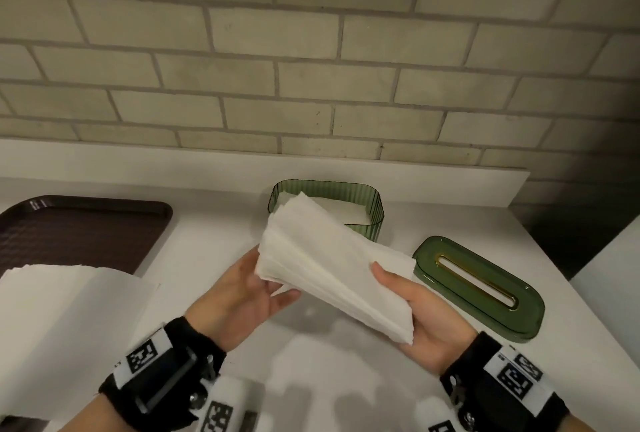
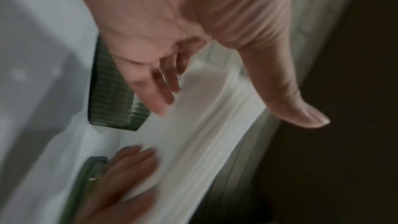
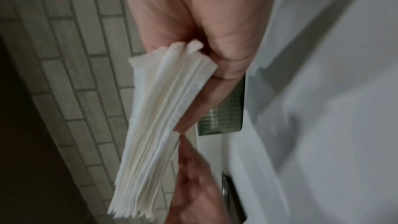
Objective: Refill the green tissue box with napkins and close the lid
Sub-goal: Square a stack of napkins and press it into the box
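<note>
The ribbed green tissue box (image 1: 375, 213) stands open near the wall, with a few white napkins inside. Its green slotted lid (image 1: 478, 288) lies on the counter to the right. I hold a thick stack of white napkins (image 1: 329, 269) in the air in front of the box, tilted. My right hand (image 1: 420, 314) grips the near right end, thumb on top and fingers curled beneath (image 3: 224, 67). My left hand (image 1: 239, 293) touches the left end with straight fingers (image 2: 150, 91), its thumb stretched out. The wrist views are blurred.
A dark brown tray (image 1: 79, 230) sits at the left of the white counter (image 1: 207, 223). In front of it lies a big pile of white napkins (image 1: 69, 310). A brick wall (image 1: 311, 50) runs behind the counter. The counter ends just past the lid on the right.
</note>
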`<control>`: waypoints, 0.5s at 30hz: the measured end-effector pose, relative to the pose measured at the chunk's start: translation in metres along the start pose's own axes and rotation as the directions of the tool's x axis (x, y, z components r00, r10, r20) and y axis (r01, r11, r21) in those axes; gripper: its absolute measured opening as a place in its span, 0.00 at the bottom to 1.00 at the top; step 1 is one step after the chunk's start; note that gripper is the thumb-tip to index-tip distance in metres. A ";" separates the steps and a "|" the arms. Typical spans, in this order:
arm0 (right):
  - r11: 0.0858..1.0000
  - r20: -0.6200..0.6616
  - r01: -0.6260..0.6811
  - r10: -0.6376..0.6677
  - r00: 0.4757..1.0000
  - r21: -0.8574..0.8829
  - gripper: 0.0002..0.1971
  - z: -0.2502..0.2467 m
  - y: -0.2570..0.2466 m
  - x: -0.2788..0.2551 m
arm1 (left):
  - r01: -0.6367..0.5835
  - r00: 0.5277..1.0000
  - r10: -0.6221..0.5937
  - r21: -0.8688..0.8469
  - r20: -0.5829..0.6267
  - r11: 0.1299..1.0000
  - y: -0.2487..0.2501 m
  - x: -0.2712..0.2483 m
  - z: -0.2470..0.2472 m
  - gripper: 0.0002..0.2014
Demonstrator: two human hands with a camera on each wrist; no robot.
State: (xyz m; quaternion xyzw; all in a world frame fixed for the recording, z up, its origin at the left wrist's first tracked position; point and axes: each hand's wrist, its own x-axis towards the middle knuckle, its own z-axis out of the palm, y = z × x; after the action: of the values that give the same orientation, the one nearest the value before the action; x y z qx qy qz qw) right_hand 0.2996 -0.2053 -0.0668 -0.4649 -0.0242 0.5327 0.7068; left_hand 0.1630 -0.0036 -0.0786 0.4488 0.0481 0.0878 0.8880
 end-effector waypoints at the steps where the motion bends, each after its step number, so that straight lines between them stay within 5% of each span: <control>1: 0.999 0.017 -0.006 0.005 1.000 0.034 0.30 0.005 0.003 -0.001 | -0.021 0.999 0.019 0.066 0.029 0.998 -0.006 0.000 0.004 0.36; 8: 0.991 0.167 -0.049 0.029 0.985 0.121 0.18 0.035 0.016 -0.011 | -0.242 0.970 0.243 0.136 0.006 0.961 -0.025 0.000 0.042 0.29; 15: 0.999 0.184 -0.006 -0.003 0.983 0.046 0.18 0.037 0.023 -0.015 | -0.235 0.972 0.235 0.049 0.008 0.971 -0.017 -0.002 0.050 0.29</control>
State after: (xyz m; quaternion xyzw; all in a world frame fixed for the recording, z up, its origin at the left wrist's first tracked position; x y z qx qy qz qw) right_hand 0.2564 -0.1933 -0.0548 -0.3971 -0.0767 0.5742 0.7118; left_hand 0.1712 -0.0532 -0.0627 0.4732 -0.0044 0.1904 0.8601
